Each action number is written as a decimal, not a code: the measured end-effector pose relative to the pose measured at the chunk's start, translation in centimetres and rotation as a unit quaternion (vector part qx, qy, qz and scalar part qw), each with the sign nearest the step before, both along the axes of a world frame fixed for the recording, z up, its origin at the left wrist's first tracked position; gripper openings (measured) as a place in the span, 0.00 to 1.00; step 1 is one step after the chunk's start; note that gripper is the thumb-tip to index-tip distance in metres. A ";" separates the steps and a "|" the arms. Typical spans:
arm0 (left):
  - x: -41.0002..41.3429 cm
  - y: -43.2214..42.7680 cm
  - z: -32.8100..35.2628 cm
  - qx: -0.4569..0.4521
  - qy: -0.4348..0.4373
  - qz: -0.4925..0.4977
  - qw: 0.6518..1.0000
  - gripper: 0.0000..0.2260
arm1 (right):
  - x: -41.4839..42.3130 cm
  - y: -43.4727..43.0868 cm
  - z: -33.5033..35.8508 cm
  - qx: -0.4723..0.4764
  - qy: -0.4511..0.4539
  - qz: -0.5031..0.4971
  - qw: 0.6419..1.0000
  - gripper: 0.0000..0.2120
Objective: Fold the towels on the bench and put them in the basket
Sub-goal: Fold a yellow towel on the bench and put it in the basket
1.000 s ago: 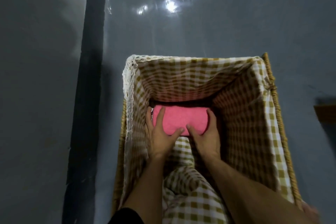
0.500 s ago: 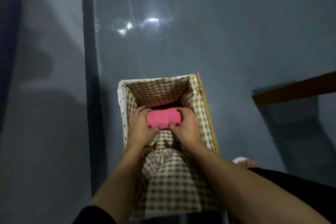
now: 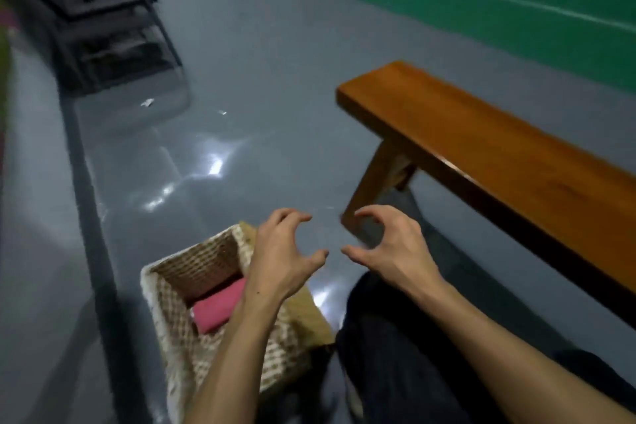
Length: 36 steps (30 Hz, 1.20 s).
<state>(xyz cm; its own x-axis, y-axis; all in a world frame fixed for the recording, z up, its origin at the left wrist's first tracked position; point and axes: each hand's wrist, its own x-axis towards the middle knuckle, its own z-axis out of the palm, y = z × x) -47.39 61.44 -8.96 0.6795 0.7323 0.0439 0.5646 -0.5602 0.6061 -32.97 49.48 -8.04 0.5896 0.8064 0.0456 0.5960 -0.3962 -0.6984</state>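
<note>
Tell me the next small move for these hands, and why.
Probably swing the left hand and right hand rightward to the wooden bench to look for another towel. The pink towel already lies folded in the wicker basket, both hands hover empty with curled fingers, and the visible stretch of bench carries no towel.

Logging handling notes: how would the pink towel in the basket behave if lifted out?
The pink towel is folded cloth, so probably floppy, apt to unfold if lifted one-handed. It looks small, likely light.
</note>
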 end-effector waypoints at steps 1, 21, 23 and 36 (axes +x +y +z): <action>2.1 -2.2 1.3 0.013 -0.012 -0.025 1.000 0.25 | 1.3 -3.0 1.3 0.008 -0.011 -0.026 1.000 0.25; 34.2 -57.5 1.3 0.006 0.068 -0.580 0.812 0.24 | 13.3 -70.1 0.8 -0.071 -0.037 -0.649 0.757 0.26; 35.6 -59.9 0.8 0.008 0.078 -0.574 0.815 0.22 | 13.1 -74.2 -0.1 -0.093 -0.033 -0.672 0.734 0.25; 38.3 -62.7 1.4 -0.014 0.026 -0.504 0.863 0.09 | 15.9 -83.5 -1.3 -0.122 -0.045 -0.729 0.672 0.14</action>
